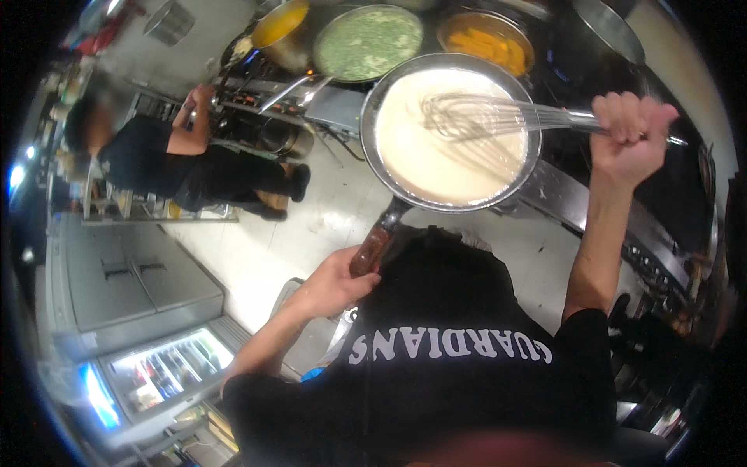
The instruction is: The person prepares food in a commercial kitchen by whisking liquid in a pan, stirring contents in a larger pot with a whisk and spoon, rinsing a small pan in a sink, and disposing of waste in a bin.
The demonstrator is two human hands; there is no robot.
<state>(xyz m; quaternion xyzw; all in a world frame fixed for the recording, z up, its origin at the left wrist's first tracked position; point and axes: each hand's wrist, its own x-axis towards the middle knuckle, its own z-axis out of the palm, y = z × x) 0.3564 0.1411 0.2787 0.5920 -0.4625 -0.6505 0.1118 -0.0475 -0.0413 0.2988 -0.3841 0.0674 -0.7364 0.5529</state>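
A round metal pan (369,153) filled with creamy off-white sauce (408,166) is in front of me. My left hand (338,283) grips the pan's brown and black handle (372,251), which points toward my body. In my right hand (630,134) is a wire balloon whisk (519,117), held by its metal handle in a fist. Its wire loops lie over and partly in the sauce; they look slightly blurred. The pan overlaps the front edge of the stove, and what supports its underside is hidden.
Behind the pan stand a pan of green-flecked food (367,44), a pan of orange pieces (490,44) and a pot with yellow contents (280,26). Another metal pan (610,29) is at the upper right. A person in dark clothes (152,157) stands at the left. A refrigerator (128,274) is lower left.
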